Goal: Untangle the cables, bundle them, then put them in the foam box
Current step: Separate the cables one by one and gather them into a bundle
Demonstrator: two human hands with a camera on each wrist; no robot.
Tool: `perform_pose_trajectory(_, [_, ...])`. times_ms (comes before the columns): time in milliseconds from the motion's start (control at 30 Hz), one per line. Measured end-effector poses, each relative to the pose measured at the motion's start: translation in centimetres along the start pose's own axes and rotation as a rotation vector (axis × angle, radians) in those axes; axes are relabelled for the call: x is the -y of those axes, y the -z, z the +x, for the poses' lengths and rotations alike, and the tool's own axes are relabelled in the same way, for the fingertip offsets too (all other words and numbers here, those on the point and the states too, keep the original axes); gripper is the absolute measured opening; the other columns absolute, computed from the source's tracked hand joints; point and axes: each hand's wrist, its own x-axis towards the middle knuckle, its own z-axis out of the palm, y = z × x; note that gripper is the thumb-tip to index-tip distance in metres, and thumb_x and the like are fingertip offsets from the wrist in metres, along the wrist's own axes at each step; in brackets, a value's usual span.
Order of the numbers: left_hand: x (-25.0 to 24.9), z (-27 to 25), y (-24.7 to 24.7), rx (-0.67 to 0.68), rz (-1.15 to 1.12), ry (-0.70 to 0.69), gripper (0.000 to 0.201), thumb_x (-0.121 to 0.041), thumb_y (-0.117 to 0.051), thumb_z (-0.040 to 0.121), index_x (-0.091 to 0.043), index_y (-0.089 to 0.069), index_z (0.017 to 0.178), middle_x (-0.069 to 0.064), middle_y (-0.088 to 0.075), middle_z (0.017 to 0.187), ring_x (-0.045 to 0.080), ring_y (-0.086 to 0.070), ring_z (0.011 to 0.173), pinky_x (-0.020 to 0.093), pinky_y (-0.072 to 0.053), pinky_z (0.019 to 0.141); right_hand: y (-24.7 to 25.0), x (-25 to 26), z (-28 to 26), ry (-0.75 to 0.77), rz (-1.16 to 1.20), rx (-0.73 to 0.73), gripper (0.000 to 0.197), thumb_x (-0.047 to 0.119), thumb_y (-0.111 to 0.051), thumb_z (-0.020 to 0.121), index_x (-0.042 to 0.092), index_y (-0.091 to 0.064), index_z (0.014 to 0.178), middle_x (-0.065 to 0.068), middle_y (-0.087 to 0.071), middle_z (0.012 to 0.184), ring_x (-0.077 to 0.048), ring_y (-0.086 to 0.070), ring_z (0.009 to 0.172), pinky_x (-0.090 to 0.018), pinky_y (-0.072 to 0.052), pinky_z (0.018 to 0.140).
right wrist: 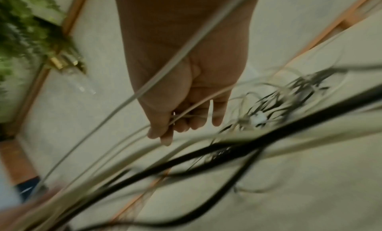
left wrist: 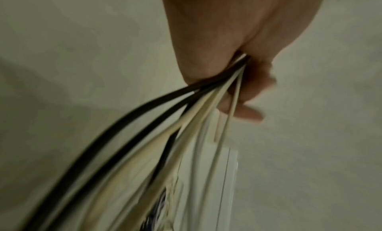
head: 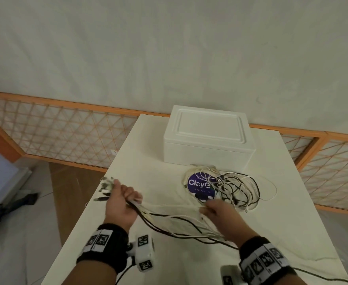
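- Head view: the left hand (head: 120, 204) is fisted round a gathered set of black and white cables (head: 175, 225) at the near left of the table (head: 160, 262), plug ends sticking out beyond the fist; the rest lies as a tangled heap (head: 234, 189) on a round blue-labelled sticker (head: 197, 185), just near of the foam box (head: 208, 138), lid on. The right hand (head: 220, 211) reaches into the strands beside the heap
- Left wrist view: fingers (left wrist: 246, 90) are clamped on the bunch; judged best to keep this anchor firm and level
- Right wrist view: blurred, thumb and fingers (right wrist: 165, 130) seem to pinch one white strand; better draw it out slowly than yank, so knots don't tighten
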Motion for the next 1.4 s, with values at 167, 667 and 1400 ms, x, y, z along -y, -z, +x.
perform_pose_trajectory(167, [0.1, -0.2, 1.8, 0.033, 0.262, 0.048, 0.046, -0.041, -0.049, 0.094, -0.021, -0.031, 0.057, -0.007, -0.025, 0.047, 0.006, -0.02, 0.034, 0.018, -0.016, 0.036, 2.8, -0.6, 0.3, -0.081, 0.108, -0.145, 0.021, 0.027, -0.066, 0.086, 0.027, -0.061, 0.066, 0.007, -0.059, 0.068, -0.001, -0.053, 0.067, -0.015, -0.036, 0.06])
perform_pose_trajectory(667, [1.0, -2.9, -3.6, 0.139, 0.344, -0.008, 0.032, -0.021, -0.054, 0.092, -0.02, -0.041, 0.064, -0.009, -0.033, 0.046, 0.004, -0.023, 0.033, 0.018, -0.015, 0.035, 3.6, 0.8, 1.7, -0.036, 0.157, -0.197, 0.019, 0.027, -0.057, 0.093, 0.014, -0.071, 0.092, 0.004, -0.068, 0.088, -0.01, -0.059, 0.077, -0.014, -0.042, 0.072])
perform_pose_trajectory(1400, [6.0, -5.3, -6.4, 0.411, 0.621, 0.152, 0.033, -0.037, -0.06, 0.081, -0.02, -0.072, 0.106, -0.006, -0.071, 0.109, 0.004, -0.025, 0.039, 0.017, -0.024, 0.039, 5.1, 7.3, 2.0, 0.065, 0.467, 0.051, 0.032, 0.034, -0.045, 0.099, 0.029, -0.056, 0.069, 0.0, -0.059, 0.056, -0.013, -0.054, 0.051, -0.026, -0.046, 0.056])
